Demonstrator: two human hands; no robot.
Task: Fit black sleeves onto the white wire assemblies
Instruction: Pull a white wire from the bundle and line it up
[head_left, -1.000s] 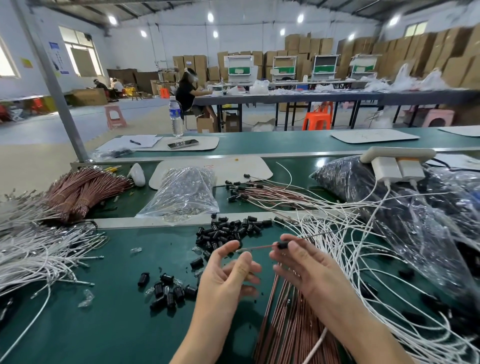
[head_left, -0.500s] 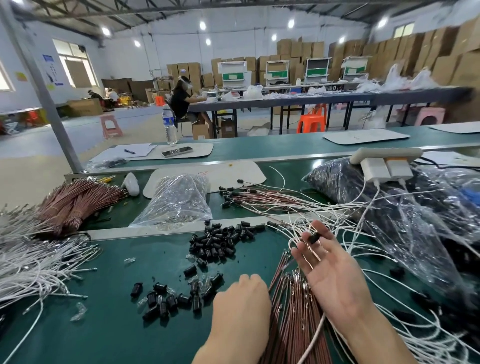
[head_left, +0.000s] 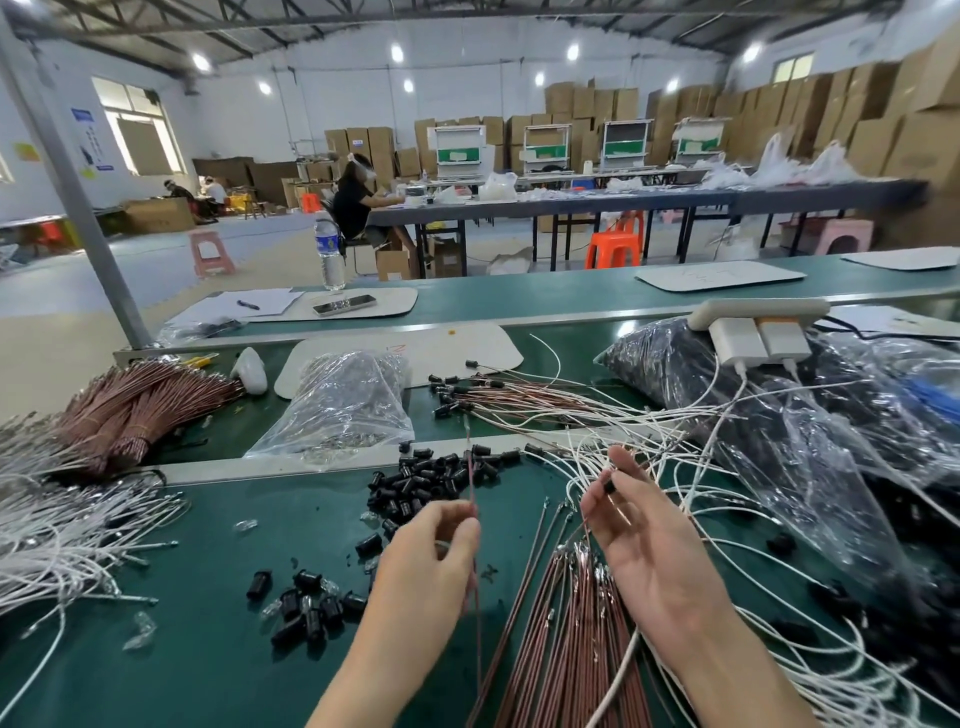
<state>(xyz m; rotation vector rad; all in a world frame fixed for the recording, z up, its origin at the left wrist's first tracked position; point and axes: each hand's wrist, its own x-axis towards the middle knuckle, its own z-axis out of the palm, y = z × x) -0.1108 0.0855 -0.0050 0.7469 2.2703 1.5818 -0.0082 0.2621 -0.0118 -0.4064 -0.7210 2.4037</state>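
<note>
- Head view: the left hand has its fingers curled in, pinching a single thin brown wire. The wire stands nearly upright out of the fingertips.
- The right hand is turned palm-up with most of its fingers loosely spread. Thumb and forefinger nip one black sleeve. How firm that grip is cannot be told for sure.
- The two hands are apart, and the sleeve is off to the right of the upright wire without touching it.
- Just beyond the left fingertips a heap of loose sleeves lies on the green tabletop.
- A smaller scatter of sleeves sits to the left of the left wrist.
- Beyond and to the right of the right fingertips the white wire assemblies fan out in a tangle.
- More white wires are piled far to the left of the left fingers.
- A bundle of brown wires lies between the wrists, under the right palm.
</note>
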